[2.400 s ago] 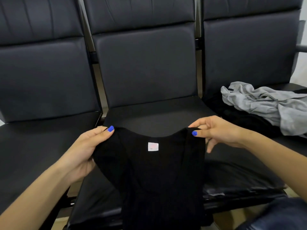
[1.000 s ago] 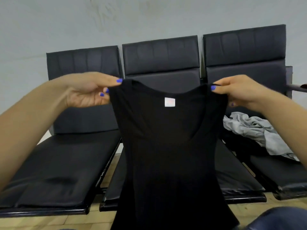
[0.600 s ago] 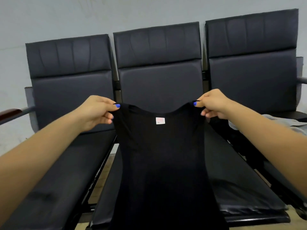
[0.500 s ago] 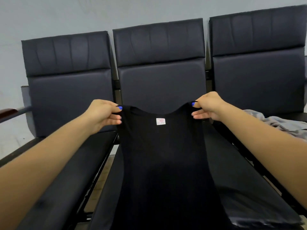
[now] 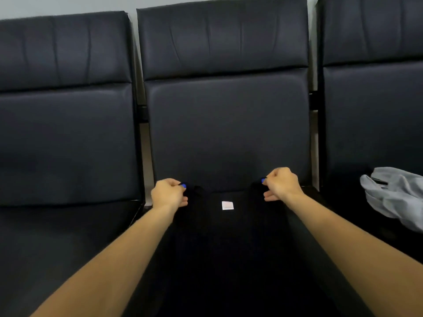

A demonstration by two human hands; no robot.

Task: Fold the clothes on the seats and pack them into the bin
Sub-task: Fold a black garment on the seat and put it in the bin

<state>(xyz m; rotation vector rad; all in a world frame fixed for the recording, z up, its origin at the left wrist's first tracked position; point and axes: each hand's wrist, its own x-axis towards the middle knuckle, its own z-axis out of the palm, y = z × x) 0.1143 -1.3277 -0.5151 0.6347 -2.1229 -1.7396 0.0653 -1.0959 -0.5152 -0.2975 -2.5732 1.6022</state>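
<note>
- The row of black padded seats fills the view; the middle seat (image 5: 226, 133) is the one being used as a folding place, with its backrest straight ahead.
- A black sleeveless top (image 5: 224, 243) lies spread down the middle seat, neckline toward the backrest and inner side up. It looks flat but, as I judge it, not yet folded: no crease or doubled layer can be made out, though black cloth on black padding hides much.
- A grey garment (image 5: 396, 197) sits crumpled on the right-hand seat, well apart from the top and untouched, so at least one more piece is left to fold.
- The left hand (image 5: 168, 194) pinches the top's left shoulder strap, fingers curled round the cloth, low over the seat.
- The right hand (image 5: 280, 185) holds the right strap the same way, so each hand's grip is closed on the top.
- A small white label (image 5: 227, 205) shows just below the neckline, between the two hands.
- No bin is in view, and nothing seen is packed. My reading: the task is at an early stage, with folding of this top, the grey piece and all packing left.
</note>
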